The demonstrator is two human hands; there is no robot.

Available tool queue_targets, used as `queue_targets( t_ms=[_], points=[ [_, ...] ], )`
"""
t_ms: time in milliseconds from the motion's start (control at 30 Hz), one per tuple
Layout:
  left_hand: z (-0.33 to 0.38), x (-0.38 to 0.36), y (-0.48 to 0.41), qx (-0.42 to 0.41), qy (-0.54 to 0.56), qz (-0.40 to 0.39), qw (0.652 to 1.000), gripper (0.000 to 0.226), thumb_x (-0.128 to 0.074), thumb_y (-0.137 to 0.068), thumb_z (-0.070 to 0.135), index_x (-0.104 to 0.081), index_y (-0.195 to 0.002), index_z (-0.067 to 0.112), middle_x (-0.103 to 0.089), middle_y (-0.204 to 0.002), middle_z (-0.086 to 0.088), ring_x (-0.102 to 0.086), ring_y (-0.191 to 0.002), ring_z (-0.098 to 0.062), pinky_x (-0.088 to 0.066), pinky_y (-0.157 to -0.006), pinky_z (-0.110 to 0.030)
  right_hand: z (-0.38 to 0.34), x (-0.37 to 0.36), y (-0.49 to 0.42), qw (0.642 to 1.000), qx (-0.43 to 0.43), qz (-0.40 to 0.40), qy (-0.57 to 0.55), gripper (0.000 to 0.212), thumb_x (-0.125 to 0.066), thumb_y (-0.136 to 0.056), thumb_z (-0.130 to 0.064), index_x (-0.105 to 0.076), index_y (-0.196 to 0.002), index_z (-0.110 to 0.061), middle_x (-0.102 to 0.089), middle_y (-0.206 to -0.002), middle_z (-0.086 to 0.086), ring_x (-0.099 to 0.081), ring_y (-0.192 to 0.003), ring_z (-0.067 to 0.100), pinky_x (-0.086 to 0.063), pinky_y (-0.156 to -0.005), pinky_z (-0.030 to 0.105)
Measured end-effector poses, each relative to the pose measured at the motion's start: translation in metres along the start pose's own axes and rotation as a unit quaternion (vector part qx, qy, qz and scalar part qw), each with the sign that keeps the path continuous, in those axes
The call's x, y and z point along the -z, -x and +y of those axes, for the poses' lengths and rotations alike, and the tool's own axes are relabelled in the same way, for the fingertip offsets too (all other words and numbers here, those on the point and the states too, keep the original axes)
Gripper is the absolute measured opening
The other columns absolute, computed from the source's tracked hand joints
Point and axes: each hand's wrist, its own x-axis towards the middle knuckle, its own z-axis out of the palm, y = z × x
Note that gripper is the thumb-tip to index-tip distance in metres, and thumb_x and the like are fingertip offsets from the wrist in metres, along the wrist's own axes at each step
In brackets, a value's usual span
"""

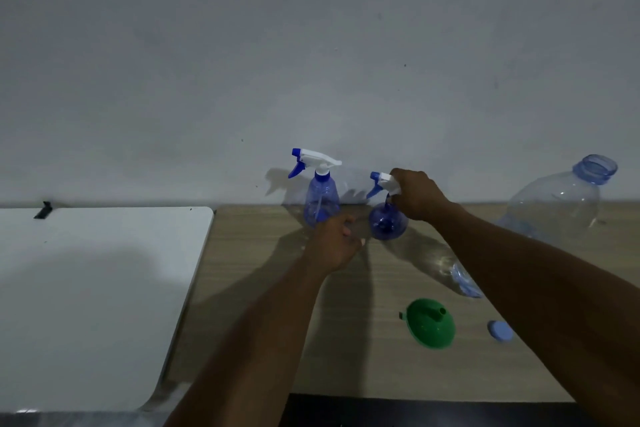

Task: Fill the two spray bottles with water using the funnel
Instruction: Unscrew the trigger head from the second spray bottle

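Two blue spray bottles with white and blue trigger heads stand on the wooden table near the wall. The left spray bottle (321, 199) stands upright and untouched. My right hand (417, 194) grips the trigger head of the right spray bottle (386, 222), which tilts toward me. My left hand (337, 243) hovers between the two bottles with fingers loosely curled, holding nothing I can see. A green funnel (431, 322) lies mouth down on the table, spout up, below my right forearm.
A large clear water jug (561, 201) with an open blue neck stands at the right. Its blue cap (500, 330) lies beside the funnel. A crumpled blue wrapper (465, 282) lies by my right arm. A white table (97, 288) adjoins the wooden table (259, 305) at left.
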Motion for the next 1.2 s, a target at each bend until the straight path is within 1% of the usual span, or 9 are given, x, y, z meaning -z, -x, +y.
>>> queue_targets(
  t_ms=[67, 133, 200, 300, 400, 667, 833, 1067, 1200],
  points=[
    [0.008, 0.000, 0.004, -0.024, -0.033, -0.027, 0.999, 0.043, -0.071, -0.089, 0.013, -0.057, -0.130, 0.009, -0.061, -0.109, 0.000, -0.060, -0.102, -0.017, -0.046, -0.087, -0.025, 0.000, 0.005, 0.007, 1.000, 0.007, -0.006, -0.006, 0.038, -0.074, -0.085, -0.021, -0.058, -0.119, -0.016, -0.066, -0.115, 0.009, -0.061, -0.099, 0.026, -0.045, -0.078, 0.033],
    [0.019, 0.001, 0.010, -0.049, -0.050, -0.052, 0.996, 0.039, -0.070, -0.090, 0.012, -0.058, -0.126, 0.004, -0.064, -0.115, -0.009, -0.061, -0.106, -0.023, -0.050, -0.093, -0.036, -0.002, 0.011, 0.016, 1.000, 0.015, -0.009, -0.017, 0.042, -0.075, -0.084, -0.024, -0.057, -0.121, -0.015, -0.065, -0.116, 0.009, -0.058, -0.096, 0.023, -0.044, -0.078, 0.032],
    [0.029, 0.000, 0.013, -0.046, -0.057, -0.055, 0.996, 0.045, -0.073, -0.086, 0.028, -0.059, -0.123, 0.005, -0.066, -0.116, -0.012, -0.063, -0.106, -0.027, -0.053, -0.094, -0.044, -0.008, 0.016, 0.027, 0.999, 0.026, -0.009, -0.025, 0.045, -0.076, -0.084, -0.025, -0.057, -0.124, -0.014, -0.064, -0.118, 0.008, -0.057, -0.098, 0.022, -0.045, -0.080, 0.032],
    [0.026, -0.010, 0.014, -0.061, -0.085, -0.016, 0.994, 0.066, -0.062, -0.067, 0.064, -0.059, -0.116, 0.019, -0.067, -0.104, 0.003, -0.063, -0.094, -0.012, -0.055, -0.087, -0.035, -0.020, 0.020, 0.046, 0.999, 0.047, -0.006, -0.026, 0.045, -0.075, -0.084, -0.025, -0.057, -0.124, -0.014, -0.064, -0.119, 0.007, -0.060, -0.102, 0.024, -0.044, -0.082, 0.031],
    [0.018, -0.018, 0.029, -0.060, -0.059, 0.019, 0.996, 0.069, -0.081, -0.065, 0.045, -0.056, -0.127, 0.027, -0.065, -0.114, 0.006, -0.062, -0.102, -0.011, -0.051, -0.083, -0.027, -0.030, 0.018, 0.070, 0.995, 0.098, -0.002, -0.021, 0.035, -0.074, -0.083, -0.026, -0.060, -0.112, -0.013, -0.067, -0.110, 0.009, -0.061, -0.096, 0.028, -0.041, -0.075, 0.030],
    [-0.040, -0.043, 0.074, -0.007, 0.002, 0.046, 0.999, 0.033, -0.072, -0.062, 0.031, -0.064, -0.093, 0.031, -0.071, -0.085, 0.004, -0.069, -0.082, -0.022, -0.056, -0.073, -0.043, -0.053, -0.025, 0.129, 0.990, 0.142, -0.018, -0.018, 0.034, -0.071, -0.084, -0.029, -0.060, -0.112, -0.014, -0.067, -0.107, 0.009, -0.061, -0.096, 0.031, -0.043, -0.075, 0.033],
    [-0.045, -0.042, 0.100, 0.016, 0.000, 0.043, 0.999, 0.029, -0.078, -0.074, 0.015, -0.071, -0.099, 0.025, -0.074, -0.093, 0.000, -0.068, -0.088, -0.019, -0.054, -0.079, -0.036, -0.057, -0.054, 0.151, 0.983, 0.176, -0.008, -0.045, 0.026, -0.066, -0.085, -0.018, -0.055, -0.106, -0.008, -0.058, -0.101, 0.011, -0.055, -0.086, 0.030, -0.039, -0.069, 0.034],
    [-0.052, -0.044, 0.095, 0.032, -0.023, 0.052, 0.998, 0.026, -0.072, -0.078, 0.007, -0.073, -0.103, 0.015, -0.075, -0.100, -0.005, -0.069, -0.095, -0.023, -0.054, -0.087, -0.039, -0.054, -0.067, 0.160, 0.984, 0.170, 0.043, -0.037, 0.039, -0.070, -0.086, -0.025, -0.049, -0.116, -0.012, -0.052, -0.103, 0.008, -0.053, -0.082, 0.025, -0.044, -0.066, 0.032],
    [-0.055, -0.041, 0.092, 0.023, -0.027, 0.036, 0.999, 0.034, -0.077, -0.079, 0.015, -0.073, -0.112, 0.021, -0.074, -0.107, -0.003, -0.068, -0.099, -0.020, -0.051, -0.089, -0.032, -0.056, -0.070, 0.160, 0.981, 0.172, 0.046, -0.076, 0.034, -0.067, -0.087, -0.021, -0.049, -0.112, -0.009, -0.050, -0.102, 0.009, -0.051, -0.081, 0.026, -0.047, -0.067, 0.038]
  ],
)
